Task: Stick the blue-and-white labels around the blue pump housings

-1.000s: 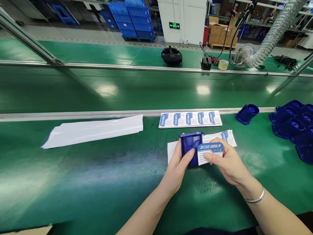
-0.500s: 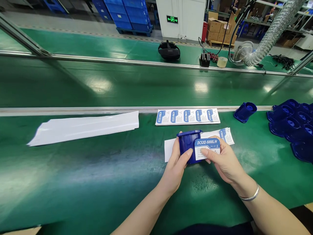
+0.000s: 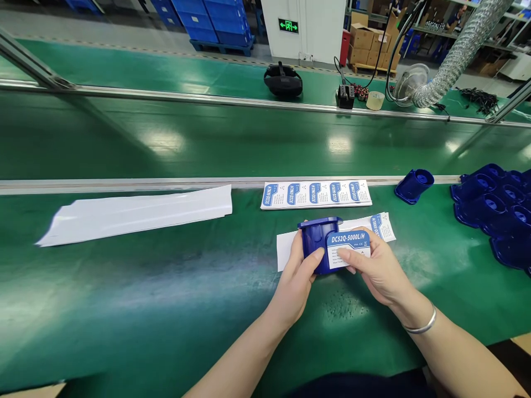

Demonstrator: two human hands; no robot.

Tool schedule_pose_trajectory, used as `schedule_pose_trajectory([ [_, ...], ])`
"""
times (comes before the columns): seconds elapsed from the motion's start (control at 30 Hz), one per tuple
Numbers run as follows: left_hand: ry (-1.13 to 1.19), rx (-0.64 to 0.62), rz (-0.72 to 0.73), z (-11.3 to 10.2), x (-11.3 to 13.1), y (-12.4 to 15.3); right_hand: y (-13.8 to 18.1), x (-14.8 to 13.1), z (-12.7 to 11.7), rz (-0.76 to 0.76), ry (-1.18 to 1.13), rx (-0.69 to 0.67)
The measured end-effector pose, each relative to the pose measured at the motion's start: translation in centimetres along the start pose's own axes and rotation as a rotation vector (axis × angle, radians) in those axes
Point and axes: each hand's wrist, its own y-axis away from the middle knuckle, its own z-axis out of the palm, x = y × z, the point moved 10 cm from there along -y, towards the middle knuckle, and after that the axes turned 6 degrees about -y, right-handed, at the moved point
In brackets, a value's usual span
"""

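1. Left hand point(image 3: 292, 284) grips a blue housing point(image 3: 316, 236), thumb across the front, flange at the far end!
2. Right hand point(image 3: 384, 271) pinches a label point(image 3: 349, 241) reading DC52Q-5000L/H, overlapping the housing's right side; whether they touch, can't call it.
3. Just behind, a partly hidden label strip point(image 3: 384, 226) on the green worktop point(image 3: 199, 320); beyond it, printed label sheets point(image 3: 317, 195).
4. Over left, white sheets point(image 3: 141, 215)!
5. Out right, a lone blue cup point(image 3: 414, 186) near a whole cluster of blue parts point(image 3: 489, 204)!
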Motion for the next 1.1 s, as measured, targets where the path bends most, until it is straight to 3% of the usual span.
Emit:
schedule_pose_trajectory([
  [1.1, -0.059, 0.036, -0.002, -0.05, 0.22, 0.28, -0.02, 0.11, 0.15, 0.020, -0.056, 0.021],
])
